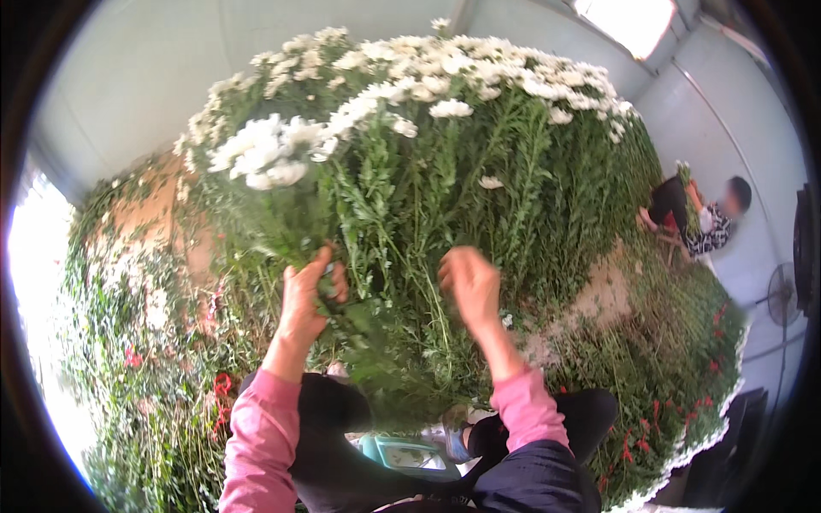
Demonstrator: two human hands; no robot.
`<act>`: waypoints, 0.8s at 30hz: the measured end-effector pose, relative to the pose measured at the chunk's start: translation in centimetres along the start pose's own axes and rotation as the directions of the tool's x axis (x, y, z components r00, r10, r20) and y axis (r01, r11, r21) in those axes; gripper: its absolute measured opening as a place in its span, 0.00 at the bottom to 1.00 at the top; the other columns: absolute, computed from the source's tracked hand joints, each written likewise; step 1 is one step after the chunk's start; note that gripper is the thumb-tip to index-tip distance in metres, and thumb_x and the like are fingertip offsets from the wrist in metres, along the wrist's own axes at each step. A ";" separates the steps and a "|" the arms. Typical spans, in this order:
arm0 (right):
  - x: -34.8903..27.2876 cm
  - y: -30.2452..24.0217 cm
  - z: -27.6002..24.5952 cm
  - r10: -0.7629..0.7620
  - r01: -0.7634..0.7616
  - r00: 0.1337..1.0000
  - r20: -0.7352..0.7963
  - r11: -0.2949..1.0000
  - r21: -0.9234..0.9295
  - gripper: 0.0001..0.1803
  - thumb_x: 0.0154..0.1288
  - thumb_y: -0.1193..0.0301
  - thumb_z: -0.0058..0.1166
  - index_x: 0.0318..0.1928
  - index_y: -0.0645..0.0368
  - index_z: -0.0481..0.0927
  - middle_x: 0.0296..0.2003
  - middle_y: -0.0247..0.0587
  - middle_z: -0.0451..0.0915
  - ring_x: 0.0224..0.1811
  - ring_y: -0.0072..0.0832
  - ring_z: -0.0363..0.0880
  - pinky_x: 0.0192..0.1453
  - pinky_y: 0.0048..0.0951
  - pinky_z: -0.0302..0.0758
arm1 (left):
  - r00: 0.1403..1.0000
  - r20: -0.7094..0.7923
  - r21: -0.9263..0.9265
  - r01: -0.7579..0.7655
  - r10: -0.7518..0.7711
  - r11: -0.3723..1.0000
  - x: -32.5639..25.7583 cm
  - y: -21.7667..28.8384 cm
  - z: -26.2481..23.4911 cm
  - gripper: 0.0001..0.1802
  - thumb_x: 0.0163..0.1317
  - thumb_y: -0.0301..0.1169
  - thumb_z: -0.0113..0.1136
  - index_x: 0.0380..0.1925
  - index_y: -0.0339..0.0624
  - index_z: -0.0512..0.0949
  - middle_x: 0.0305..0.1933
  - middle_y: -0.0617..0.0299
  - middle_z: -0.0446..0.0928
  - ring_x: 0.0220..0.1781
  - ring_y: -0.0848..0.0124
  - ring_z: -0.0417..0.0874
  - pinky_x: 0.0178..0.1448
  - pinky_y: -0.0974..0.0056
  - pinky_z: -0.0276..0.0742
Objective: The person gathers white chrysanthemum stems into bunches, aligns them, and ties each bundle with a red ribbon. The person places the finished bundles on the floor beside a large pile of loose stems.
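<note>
At centre frame, the left hand is closed around the stems of one bunch of white chrysanthemums, whose blooms rise to the upper left. The right hand, just beside it, is loosely curled and blurred among green stems; whether it grips any cannot be told. One seated person works at the right.

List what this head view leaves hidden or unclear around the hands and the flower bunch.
- Left hand: its grip on the bunch of white flowers is masked by leaves.
- Right hand: motion-blurred, so contact with stems is unclear.
- Bunch's stem ends: buried in foliage.
- Seated person: too small, blurred.
</note>
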State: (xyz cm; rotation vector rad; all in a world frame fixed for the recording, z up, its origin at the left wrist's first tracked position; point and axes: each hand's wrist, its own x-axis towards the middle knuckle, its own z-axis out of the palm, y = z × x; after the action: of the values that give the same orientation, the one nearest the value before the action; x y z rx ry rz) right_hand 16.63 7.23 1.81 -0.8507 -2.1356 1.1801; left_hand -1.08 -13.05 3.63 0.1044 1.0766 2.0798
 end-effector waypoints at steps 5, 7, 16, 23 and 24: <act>9.0 18.6 -2.6 0.074 -0.255 0.945 -0.318 0.777 -0.575 0.18 0.73 0.61 0.53 0.57 0.55 0.75 0.49 0.45 0.82 0.55 0.47 0.75 0.54 0.51 0.76 | 0.999 0.038 0.091 0.025 -0.029 0.996 0.2 -0.8 0.4 0.17 0.71 0.46 0.58 0.48 0.46 0.73 0.22 0.69 0.64 0.19 0.76 0.63 0.24 0.68 0.63; 10.1 24.3 -2.3 0.223 -0.425 0.901 -0.373 0.626 -0.654 0.23 0.73 0.59 0.53 0.62 0.55 0.71 0.51 0.47 0.82 0.56 0.54 0.73 0.57 0.55 0.75 | 0.998 0.055 0.122 0.032 -0.039 0.992 0.4 -1.3 1.4 0.19 0.71 0.47 0.58 0.49 0.45 0.73 0.22 0.68 0.64 0.19 0.76 0.63 0.24 0.67 0.63; 4.5 19.9 -3.0 -0.312 -0.070 0.857 -0.410 0.717 -0.693 0.13 0.73 0.64 0.52 0.39 0.63 0.78 0.29 0.46 0.78 0.37 0.47 0.78 0.36 0.48 0.75 | 0.978 0.151 -0.004 0.149 -0.147 0.989 1.9 -2.6 2.3 0.36 0.69 0.67 0.38 0.55 0.47 0.70 0.25 0.64 0.68 0.21 0.74 0.65 0.32 0.63 0.68; -0.2 4.2 -1.8 -0.053 0.013 0.919 -0.390 0.994 -0.104 0.10 0.75 0.64 0.51 0.43 0.57 0.80 0.25 0.32 0.79 0.19 0.21 0.71 0.22 0.24 0.65 | 0.987 0.071 0.067 0.136 -0.141 0.988 1.8 -3.8 4.2 0.36 0.71 0.65 0.42 0.59 0.46 0.71 0.33 0.59 0.78 0.27 0.68 0.75 0.36 0.60 0.74; -0.5 2.4 -1.1 -0.061 0.082 0.944 -0.325 0.995 0.051 0.10 0.74 0.64 0.53 0.45 0.57 0.81 0.27 0.30 0.79 0.20 0.16 0.68 0.22 0.19 0.64 | 0.986 0.077 0.076 0.140 -0.145 0.987 1.9 -4.2 4.7 0.35 0.71 0.65 0.42 0.59 0.46 0.72 0.33 0.59 0.78 0.27 0.68 0.75 0.36 0.60 0.74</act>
State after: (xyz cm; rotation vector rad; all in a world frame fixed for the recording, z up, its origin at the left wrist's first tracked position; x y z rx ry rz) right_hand 18.37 8.39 0.11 -0.8648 -1.8365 0.9901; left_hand 1.97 -7.23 3.10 0.1419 1.0758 1.8944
